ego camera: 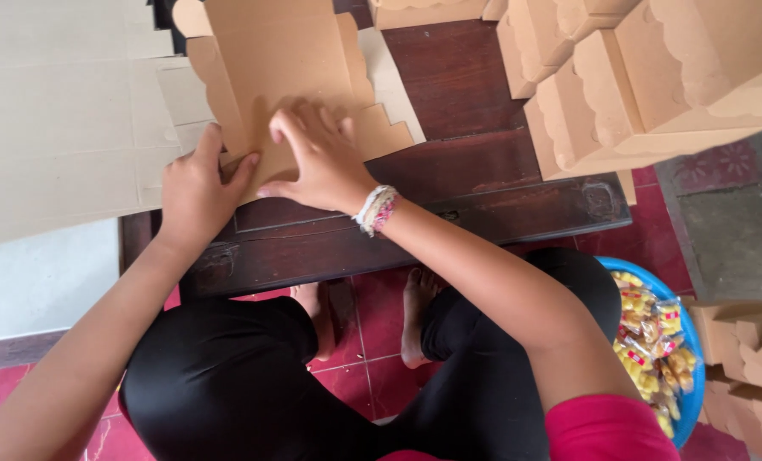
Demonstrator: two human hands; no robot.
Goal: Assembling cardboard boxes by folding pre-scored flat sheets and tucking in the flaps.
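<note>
Matt brown cardboard sheet, dark, seemingly varnished wood table

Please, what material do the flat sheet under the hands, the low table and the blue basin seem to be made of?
Sheet: most likely thin brown cardboard, matte; it has die-cut scalloped edges and fold lines. Both the left hand and the right hand press on it.
Table: apparently dark wood with a slightly glossy finish; grain and plank joints show.
Basin: probably plastic, smooth, bright blue rim.
</note>
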